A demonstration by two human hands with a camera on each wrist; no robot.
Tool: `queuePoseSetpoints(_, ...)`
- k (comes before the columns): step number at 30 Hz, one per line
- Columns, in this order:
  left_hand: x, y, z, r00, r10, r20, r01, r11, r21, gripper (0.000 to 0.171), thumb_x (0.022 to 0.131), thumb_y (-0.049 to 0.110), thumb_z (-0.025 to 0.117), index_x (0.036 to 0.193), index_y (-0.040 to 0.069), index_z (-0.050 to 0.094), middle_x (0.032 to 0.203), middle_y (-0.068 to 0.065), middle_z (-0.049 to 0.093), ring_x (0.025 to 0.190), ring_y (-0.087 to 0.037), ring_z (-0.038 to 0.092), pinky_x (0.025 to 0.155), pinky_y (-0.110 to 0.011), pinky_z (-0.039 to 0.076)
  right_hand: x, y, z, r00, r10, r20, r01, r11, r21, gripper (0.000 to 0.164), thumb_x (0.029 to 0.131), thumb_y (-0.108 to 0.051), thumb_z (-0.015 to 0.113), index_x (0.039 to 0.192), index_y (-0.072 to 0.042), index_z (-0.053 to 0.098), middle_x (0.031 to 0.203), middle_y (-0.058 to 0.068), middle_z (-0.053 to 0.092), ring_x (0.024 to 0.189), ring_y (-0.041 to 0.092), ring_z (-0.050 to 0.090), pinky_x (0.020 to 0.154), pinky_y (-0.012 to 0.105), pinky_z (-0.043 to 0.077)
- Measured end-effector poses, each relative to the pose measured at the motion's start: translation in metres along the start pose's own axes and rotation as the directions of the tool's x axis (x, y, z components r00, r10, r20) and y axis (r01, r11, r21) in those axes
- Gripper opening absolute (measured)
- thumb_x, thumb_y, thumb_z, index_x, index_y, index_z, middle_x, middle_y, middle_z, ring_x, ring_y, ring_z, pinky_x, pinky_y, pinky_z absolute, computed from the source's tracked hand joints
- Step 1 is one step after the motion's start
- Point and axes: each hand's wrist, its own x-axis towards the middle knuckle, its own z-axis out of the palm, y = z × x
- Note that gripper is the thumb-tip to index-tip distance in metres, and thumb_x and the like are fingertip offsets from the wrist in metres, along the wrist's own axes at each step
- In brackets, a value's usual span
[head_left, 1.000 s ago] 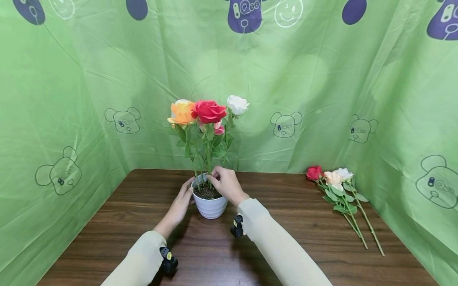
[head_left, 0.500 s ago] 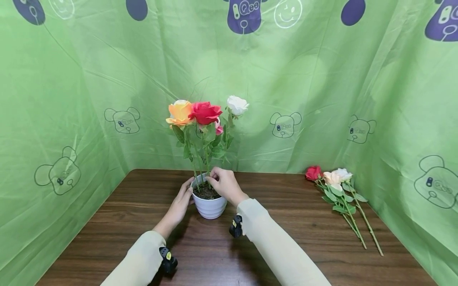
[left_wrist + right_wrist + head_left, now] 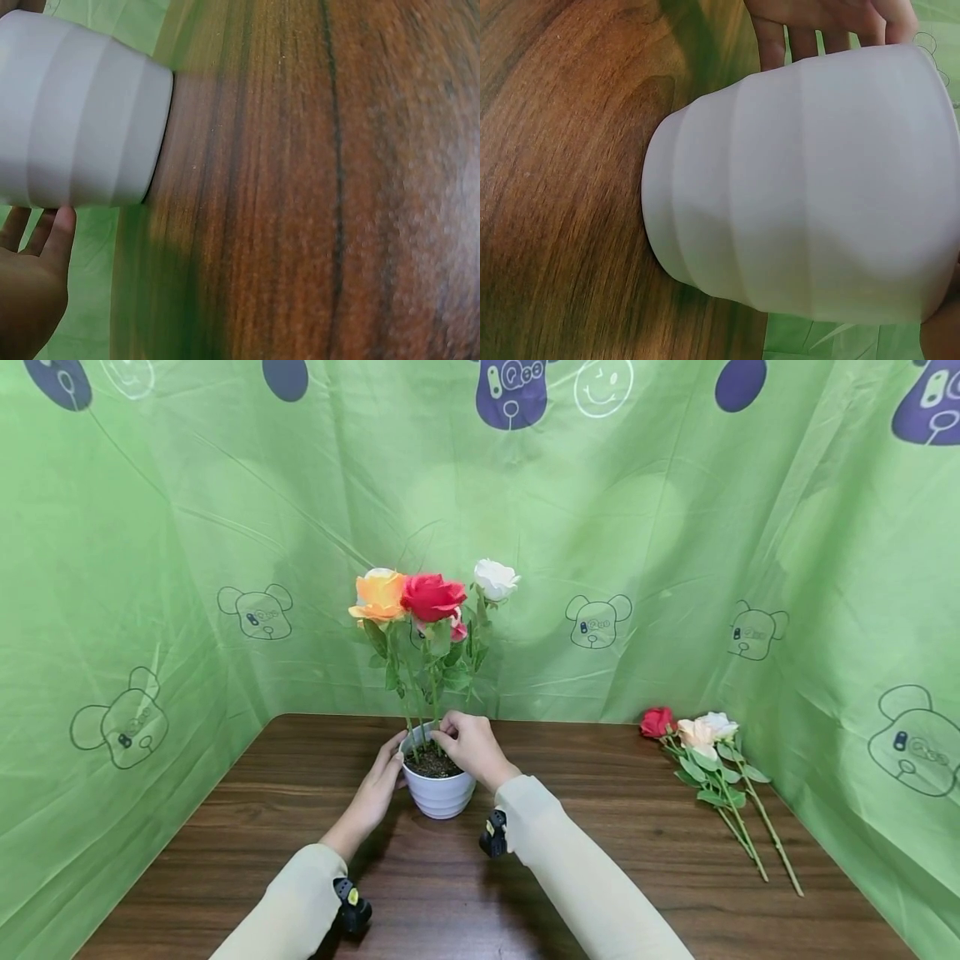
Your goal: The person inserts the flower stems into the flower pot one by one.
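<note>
A white ribbed flowerpot (image 3: 441, 797) filled with dark soil (image 3: 435, 763) stands upright on the table. Several roses rise from it: an orange rose (image 3: 378, 596), a red rose (image 3: 433, 597), a white rose (image 3: 496, 580) and a partly hidden pink one. My right hand (image 3: 476, 747) reaches over the rim and pinches the red rose's stem low, just above the soil. My left hand (image 3: 377, 789) rests against the pot's left side, its fingers (image 3: 770, 46) extended along the outer wall and thumb near the rim. In the left wrist view, fingertips touch the pot wall (image 3: 82, 112).
On the right of the wooden table (image 3: 600, 827) lie a red rose (image 3: 657, 722), a peach rose (image 3: 698, 737) and a white rose (image 3: 720, 725), their stems pointing toward the near edge. Green printed cloth (image 3: 540, 527) encloses the back and sides.
The red rose's bloom has shifted slightly left and down since a second ago, its stem still in my right fingers. My left hand stays against the pot.
</note>
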Motion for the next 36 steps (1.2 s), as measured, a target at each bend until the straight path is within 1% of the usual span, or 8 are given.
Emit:
queuePoseSetpoints(6, 0.0001, 0.0008, 0.0000, 1.000, -0.004, 0.003, 0.003, 1.000, 0.012, 0.050, 0.112, 0.026, 0.028, 0.158, 0.007, 0.024, 0.156, -0.025, 0.029, 0.138, -0.040, 0.035, 0.106, -0.057, 0.038, 0.0006, -0.0027, -0.0015, 1.000, 0.014, -0.010, -0.014, 1.000, -0.012, 0.021, 0.091, -0.020, 0.076, 0.077, -0.015, 0.062, 0.073, -0.006, 0.064, 0.066, 0.008, 0.057, 0.062, 0.024, 0.049)
queuePoseSetpoints(12, 0.0001, 0.0016, 0.0002, 1.000, -0.001, 0.007, 0.001, 1.000, 0.017, 0.049, 0.112, 0.026, 0.028, 0.158, 0.007, 0.024, 0.157, -0.025, 0.028, 0.138, -0.040, 0.034, 0.105, -0.057, 0.039, 0.0008, -0.0019, -0.0034, 0.999, 0.052, -0.004, -0.052, 0.998, 0.028, 0.021, 0.091, -0.021, 0.077, 0.076, -0.015, 0.063, 0.071, -0.007, 0.063, 0.066, 0.008, 0.057, 0.062, 0.025, 0.049)
queuePoseSetpoints(19, -0.0001, 0.0023, 0.0004, 1.000, -0.003, 0.008, 0.003, 1.000, 0.011, 0.050, 0.112, 0.026, 0.028, 0.158, 0.005, 0.023, 0.157, -0.025, 0.027, 0.140, -0.040, 0.032, 0.106, -0.057, 0.038, 0.0012, 0.0009, -0.0024, 0.994, 0.105, 0.020, -0.106, 0.991, 0.077, 0.019, 0.092, -0.024, 0.076, 0.078, -0.017, 0.066, 0.071, -0.009, 0.063, 0.064, 0.008, 0.054, 0.060, 0.025, 0.046)
queuePoseSetpoints(23, 0.0000, 0.0029, 0.0008, 1.000, -0.003, 0.013, 0.003, 1.000, 0.012, 0.050, 0.112, 0.026, 0.028, 0.158, 0.005, 0.022, 0.158, -0.026, 0.026, 0.140, -0.041, 0.031, 0.106, -0.058, 0.038, 0.0010, 0.0024, -0.0009, 0.994, 0.104, 0.013, -0.105, 0.991, 0.077, 0.017, 0.092, -0.024, 0.076, 0.079, -0.017, 0.068, 0.074, -0.009, 0.066, 0.066, 0.008, 0.056, 0.061, 0.025, 0.048)
queuePoseSetpoints(29, 0.0003, 0.0025, 0.0008, 1.000, -0.007, -0.002, 0.007, 1.000, 0.015, 0.050, 0.112, 0.027, 0.028, 0.158, 0.006, 0.023, 0.157, -0.025, 0.028, 0.139, -0.040, 0.033, 0.105, -0.058, 0.038, 0.0008, 0.0040, 0.0010, 0.995, 0.097, 0.003, -0.097, 0.992, 0.079, 0.013, 0.092, -0.025, 0.076, 0.084, -0.016, 0.070, 0.080, -0.008, 0.069, 0.073, 0.006, 0.062, 0.066, 0.024, 0.051)
queuePoseSetpoints(36, 0.0001, 0.0022, 0.0007, 1.000, -0.007, 0.004, 0.007, 1.000, 0.007, 0.050, 0.112, 0.027, 0.028, 0.158, 0.006, 0.023, 0.157, -0.025, 0.027, 0.139, -0.040, 0.032, 0.106, -0.057, 0.038, -0.0006, 0.0053, 0.0015, 0.995, 0.101, -0.004, -0.101, 0.991, 0.089, 0.015, 0.091, -0.028, 0.077, 0.089, -0.015, 0.071, 0.083, -0.007, 0.070, 0.078, 0.007, 0.064, 0.070, 0.025, 0.053)
